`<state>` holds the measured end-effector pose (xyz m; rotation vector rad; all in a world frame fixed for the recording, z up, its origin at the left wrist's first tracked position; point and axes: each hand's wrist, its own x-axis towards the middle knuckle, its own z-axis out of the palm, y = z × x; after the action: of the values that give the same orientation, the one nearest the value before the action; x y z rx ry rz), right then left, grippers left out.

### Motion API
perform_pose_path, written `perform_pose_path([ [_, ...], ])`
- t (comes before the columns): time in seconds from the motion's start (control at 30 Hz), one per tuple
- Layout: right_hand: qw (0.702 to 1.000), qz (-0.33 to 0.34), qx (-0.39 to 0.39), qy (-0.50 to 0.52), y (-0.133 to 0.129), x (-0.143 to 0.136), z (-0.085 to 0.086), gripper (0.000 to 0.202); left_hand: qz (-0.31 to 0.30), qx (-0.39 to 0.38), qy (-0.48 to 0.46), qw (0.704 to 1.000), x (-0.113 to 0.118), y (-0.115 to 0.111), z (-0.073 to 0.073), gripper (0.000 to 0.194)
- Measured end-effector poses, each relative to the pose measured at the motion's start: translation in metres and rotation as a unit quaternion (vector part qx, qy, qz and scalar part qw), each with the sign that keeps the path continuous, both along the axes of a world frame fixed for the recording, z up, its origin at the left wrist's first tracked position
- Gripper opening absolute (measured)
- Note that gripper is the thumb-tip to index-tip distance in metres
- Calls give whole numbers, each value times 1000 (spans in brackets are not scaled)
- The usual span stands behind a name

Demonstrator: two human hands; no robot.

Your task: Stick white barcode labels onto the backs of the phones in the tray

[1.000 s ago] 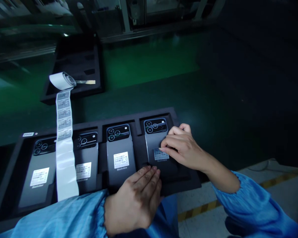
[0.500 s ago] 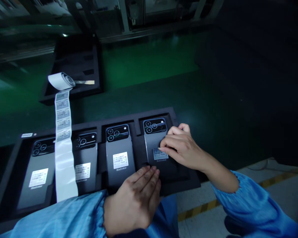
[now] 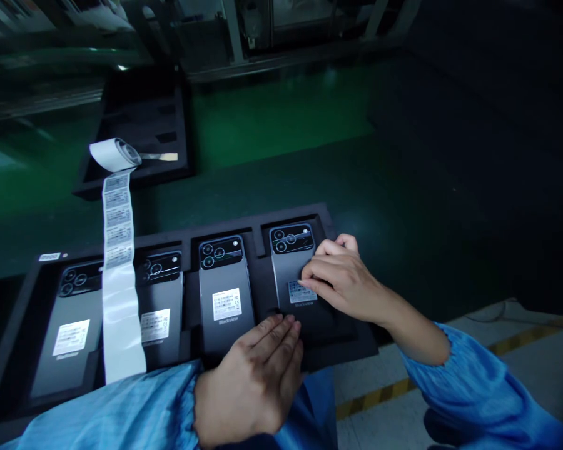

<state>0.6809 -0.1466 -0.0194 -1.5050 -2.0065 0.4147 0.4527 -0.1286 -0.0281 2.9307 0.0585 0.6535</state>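
Observation:
Several dark phones lie back up in a black foam tray [image 3: 258, 256]. On the rightmost phone [image 3: 288, 265], my right hand [image 3: 340, 278] rests with curled fingers, thumb and fingertips at the label [image 3: 303, 292] near its middle. Whether the fingers pinch anything is hidden. My left hand [image 3: 258, 375] lies flat, palm down, its fingers together and stretched over the lower part of the tray, between that phone and the labelled phone [image 3: 226, 300] beside it. A strip of labels [image 3: 119, 234] hangs across the two left phones.
The label roll [image 3: 115, 154] sits on a second black tray [image 3: 185, 125] at the back left. A green work surface [image 3: 281, 119] stretches behind the trays. Yellow and black floor tape [image 3: 380, 397] shows at the lower right.

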Motion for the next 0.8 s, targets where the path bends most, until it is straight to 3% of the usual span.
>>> perform_pose_path([
  [0.8,999,9,39,-16,0,-1,-1,21,8,9,-9,1000,2,0,3,30],
])
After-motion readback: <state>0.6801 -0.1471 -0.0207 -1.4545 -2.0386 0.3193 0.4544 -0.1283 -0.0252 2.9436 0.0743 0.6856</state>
